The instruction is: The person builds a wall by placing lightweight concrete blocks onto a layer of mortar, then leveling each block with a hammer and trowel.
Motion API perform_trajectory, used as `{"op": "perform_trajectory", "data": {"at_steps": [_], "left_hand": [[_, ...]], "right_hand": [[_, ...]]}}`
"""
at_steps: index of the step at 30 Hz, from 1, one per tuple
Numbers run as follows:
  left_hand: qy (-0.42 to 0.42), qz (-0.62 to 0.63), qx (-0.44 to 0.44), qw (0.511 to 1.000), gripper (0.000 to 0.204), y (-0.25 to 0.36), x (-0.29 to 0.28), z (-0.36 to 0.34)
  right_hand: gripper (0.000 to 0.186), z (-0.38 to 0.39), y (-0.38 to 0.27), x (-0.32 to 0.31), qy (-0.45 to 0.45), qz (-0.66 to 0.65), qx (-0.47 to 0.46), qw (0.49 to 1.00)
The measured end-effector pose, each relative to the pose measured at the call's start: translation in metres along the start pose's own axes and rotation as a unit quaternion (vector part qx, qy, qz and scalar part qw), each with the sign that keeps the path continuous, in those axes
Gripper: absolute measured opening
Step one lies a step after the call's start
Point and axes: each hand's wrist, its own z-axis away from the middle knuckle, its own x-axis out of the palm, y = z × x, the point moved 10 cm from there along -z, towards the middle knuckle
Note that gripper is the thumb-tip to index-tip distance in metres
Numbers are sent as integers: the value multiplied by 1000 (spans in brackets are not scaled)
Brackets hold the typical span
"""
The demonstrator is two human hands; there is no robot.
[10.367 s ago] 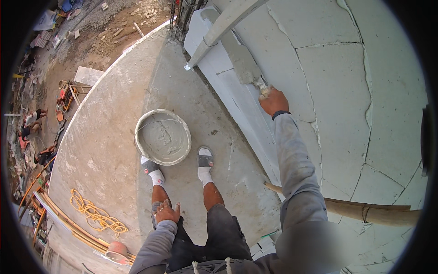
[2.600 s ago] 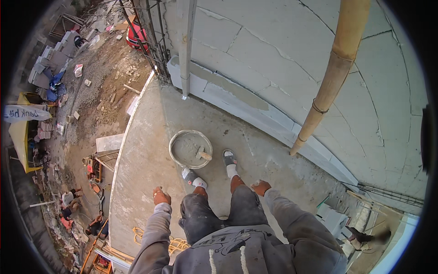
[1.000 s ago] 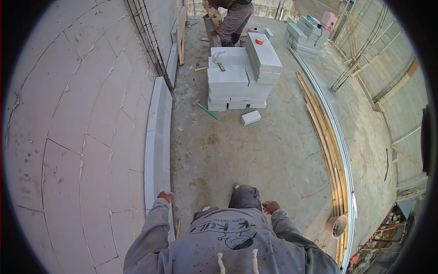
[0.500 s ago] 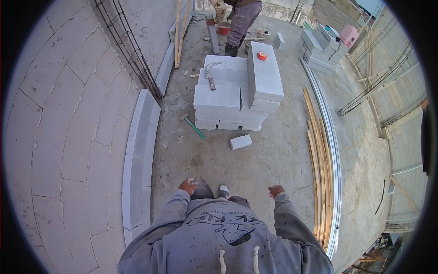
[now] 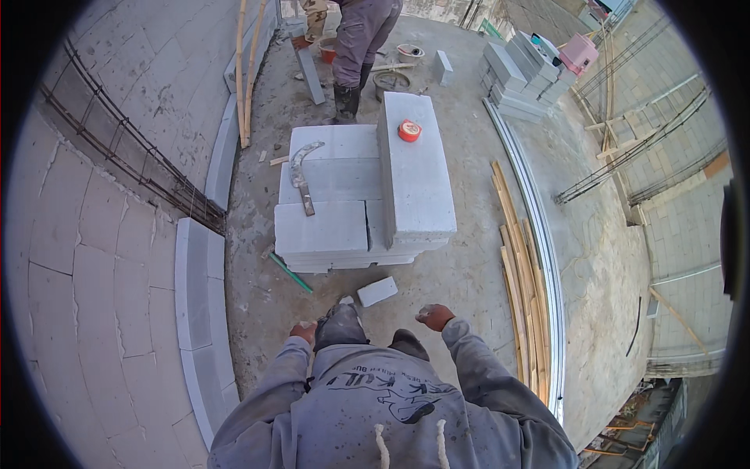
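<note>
My left hand (image 5: 303, 331) hangs low beside my left knee, its fingers curled in and partly hidden; I see nothing in it. Out in front of my right leg is my right hand (image 5: 435, 316), loosely closed, with dusty fingertips and no object in it. Just ahead stands a stack of pale grey blocks (image 5: 324, 227). A curved-headed hammer (image 5: 301, 178) lies on its left part. On the taller block (image 5: 418, 176) at the right sits a round red-orange tape measure (image 5: 408, 130). A small cut block (image 5: 377, 291) lies on the floor near both hands.
A green-handled tool (image 5: 291, 273) lies left of the stack. Block wall (image 5: 109, 289) and low blocks (image 5: 199, 305) line the left. Timber strips (image 5: 516, 289) and metal channels (image 5: 539, 227) run along the right. Beyond the stack, a co-worker (image 5: 363, 39) stands near buckets, touching an upright block (image 5: 308, 70).
I have come closer to the block stack, which now sits lower and more to the left in view. My right hand has swung forward and inward.
</note>
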Motion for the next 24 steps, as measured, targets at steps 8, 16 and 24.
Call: {"op": "perform_trajectory", "data": {"at_steps": [8,16,24], "left_hand": [[-55,164,284,943,73,375,-42,-7],[25,214,245,945,80,492,-4,5],[134,182,73,972,73,506,32,18]], "right_hand": [[48,-107,16,-304,262,-179,89,944],[71,-286,45,-474,332,38,55,941],[69,-372,101,-453,201,-143,-151,957]]}}
